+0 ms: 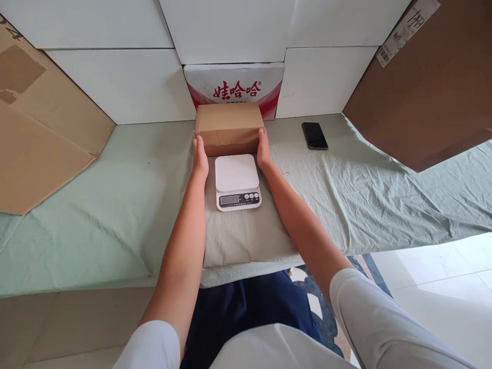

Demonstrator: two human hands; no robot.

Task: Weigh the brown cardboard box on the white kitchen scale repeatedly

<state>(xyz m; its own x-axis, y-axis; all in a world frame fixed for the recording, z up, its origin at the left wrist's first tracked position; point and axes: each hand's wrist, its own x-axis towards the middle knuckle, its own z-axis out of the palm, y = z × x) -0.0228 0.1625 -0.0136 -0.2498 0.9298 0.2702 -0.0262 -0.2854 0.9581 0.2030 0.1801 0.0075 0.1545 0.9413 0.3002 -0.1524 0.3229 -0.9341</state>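
A small brown cardboard box (229, 127) rests on the pale green cloth at the back of the table. My left hand (200, 155) presses against its left end and my right hand (263, 150) against its right end, so both hands grip it between them. Just in front of the box lies a white digital kitchen scale (237, 180) with a display and small buttons along its near edge. Nothing is on the scale's platform.
A black phone (314, 135) lies to the right of the box. Flattened cardboard (34, 138) leans at the left and a large brown carton (434, 87) at the right. White boxes and a red-printed carton (235, 86) form the back wall. The table's front edge (246, 274) is near my lap.
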